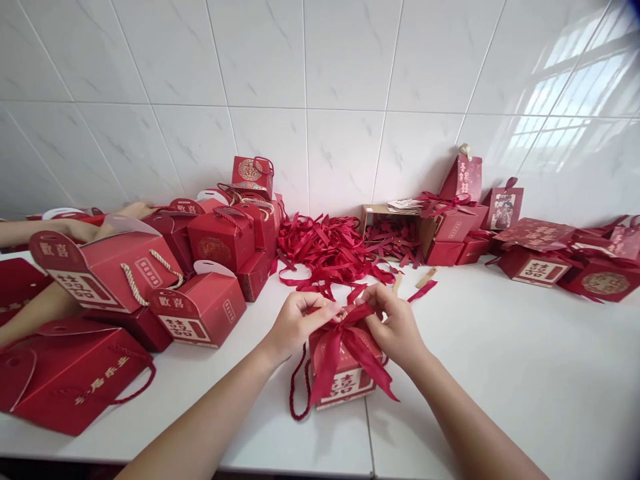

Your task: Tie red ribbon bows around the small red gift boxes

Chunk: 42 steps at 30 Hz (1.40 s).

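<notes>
A small red gift box [345,387] with a white character panel stands on the white table in front of me. Over its top lies a red ribbon [357,347] tied in a bow, its two tails hanging down the front. My left hand [295,323] pinches the bow's left loop between thumb and fingers. On the other side my right hand [395,327] is closed on the right loop; part of its grip is hidden behind the ribbon. A dark red rope handle [295,393] dangles at the box's left side.
Behind the box lies a heap of red ribbons [325,247], next to an open cardboard box [370,217] of dark red pieces. Several red gift boxes [220,240] are stacked left, where another person's arm [45,303] reaches in. More finished-looking boxes [540,257] stand right by the tiled wall.
</notes>
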Each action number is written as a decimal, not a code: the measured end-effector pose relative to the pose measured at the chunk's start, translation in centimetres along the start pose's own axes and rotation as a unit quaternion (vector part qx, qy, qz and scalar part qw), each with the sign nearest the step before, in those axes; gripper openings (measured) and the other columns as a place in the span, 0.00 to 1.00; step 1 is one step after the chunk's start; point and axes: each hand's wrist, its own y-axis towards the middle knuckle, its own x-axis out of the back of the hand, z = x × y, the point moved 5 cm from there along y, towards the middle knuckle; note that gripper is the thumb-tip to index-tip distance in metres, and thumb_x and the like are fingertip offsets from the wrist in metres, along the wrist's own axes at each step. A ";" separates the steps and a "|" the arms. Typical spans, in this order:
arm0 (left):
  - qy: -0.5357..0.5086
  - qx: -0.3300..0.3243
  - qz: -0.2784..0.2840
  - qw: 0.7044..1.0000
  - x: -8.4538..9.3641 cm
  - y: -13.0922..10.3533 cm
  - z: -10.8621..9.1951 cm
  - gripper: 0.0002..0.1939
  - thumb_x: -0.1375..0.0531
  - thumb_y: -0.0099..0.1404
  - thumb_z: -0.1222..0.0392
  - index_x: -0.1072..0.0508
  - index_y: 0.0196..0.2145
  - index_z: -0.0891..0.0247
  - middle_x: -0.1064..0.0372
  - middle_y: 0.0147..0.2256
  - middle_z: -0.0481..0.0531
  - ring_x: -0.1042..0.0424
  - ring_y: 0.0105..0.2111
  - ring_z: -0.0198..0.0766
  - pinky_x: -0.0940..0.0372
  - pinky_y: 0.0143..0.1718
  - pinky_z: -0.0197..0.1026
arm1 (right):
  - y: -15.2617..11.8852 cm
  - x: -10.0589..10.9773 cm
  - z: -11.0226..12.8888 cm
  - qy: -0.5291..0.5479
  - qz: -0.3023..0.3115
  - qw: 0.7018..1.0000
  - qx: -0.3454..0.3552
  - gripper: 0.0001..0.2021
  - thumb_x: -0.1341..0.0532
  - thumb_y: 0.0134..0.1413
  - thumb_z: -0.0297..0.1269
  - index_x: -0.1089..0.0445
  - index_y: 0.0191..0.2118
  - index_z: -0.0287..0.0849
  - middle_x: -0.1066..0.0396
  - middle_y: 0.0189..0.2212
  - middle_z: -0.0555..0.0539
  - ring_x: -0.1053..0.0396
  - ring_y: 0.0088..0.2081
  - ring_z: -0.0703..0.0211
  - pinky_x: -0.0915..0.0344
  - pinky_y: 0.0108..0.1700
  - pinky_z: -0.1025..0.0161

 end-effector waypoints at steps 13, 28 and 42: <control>0.081 0.010 0.027 0.996 -0.5 -0.2 -0.9 0.06 0.35 0.54 0.59 0.24 0.26 0.64 0.24 0.34 0.53 0.26 0.36 0.41 0.32 0.40 0.39 | -0.3 0.9 0.9 -0.068 -0.033 0.992 0.097 0.11 0.46 0.44 0.22 0.38 0.33 0.44 0.33 0.26 0.52 0.37 0.27 0.63 0.40 0.30 0.66; 0.150 -0.072 0.014 0.986 -0.1 0.0 -0.9 0.13 0.33 0.51 0.57 0.34 0.24 0.63 0.36 0.38 0.51 0.31 0.38 0.38 0.35 0.41 0.40 | 0.1 0.6 -0.1 -0.008 0.040 0.999 0.030 0.10 0.43 0.48 0.27 0.34 0.38 0.44 0.34 0.28 0.51 0.37 0.29 0.62 0.40 0.28 0.66; 0.071 -0.072 -0.061 0.993 1.0 0.0 -0.7 0.18 0.42 0.61 0.50 0.37 0.47 0.58 0.35 0.44 0.53 0.35 0.48 0.42 0.39 0.46 0.41 | -0.4 2.6 -1.3 0.156 0.314 0.936 -0.009 0.57 0.26 0.26 0.37 0.55 0.65 0.50 0.47 0.62 0.37 0.48 0.63 0.47 0.43 0.55 0.46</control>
